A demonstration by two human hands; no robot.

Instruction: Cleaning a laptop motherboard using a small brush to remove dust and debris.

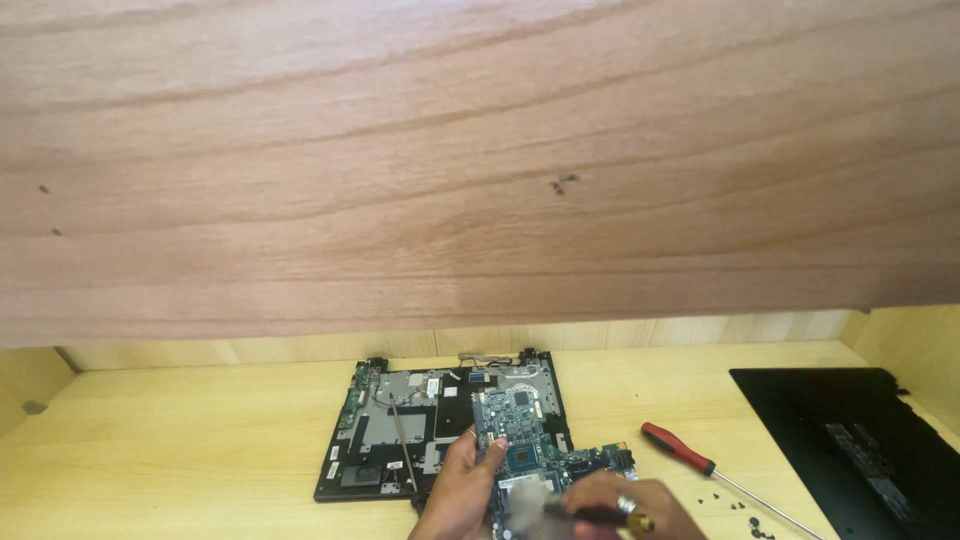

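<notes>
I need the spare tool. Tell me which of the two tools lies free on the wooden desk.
The red-handled screwdriver, lying untouched right of the blue circuit board. The other, a dark-handled brush, is gripped in the right hand.

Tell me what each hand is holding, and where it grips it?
The left hand holds the blue circuit board by its left edge. The right hand grips a small brush by its dark handle.

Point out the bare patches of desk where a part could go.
Bare desk lies left of the opened laptop base, and between it and the red-handled screwdriver. It is crowded by the loose screws and the black panel at right.
</notes>
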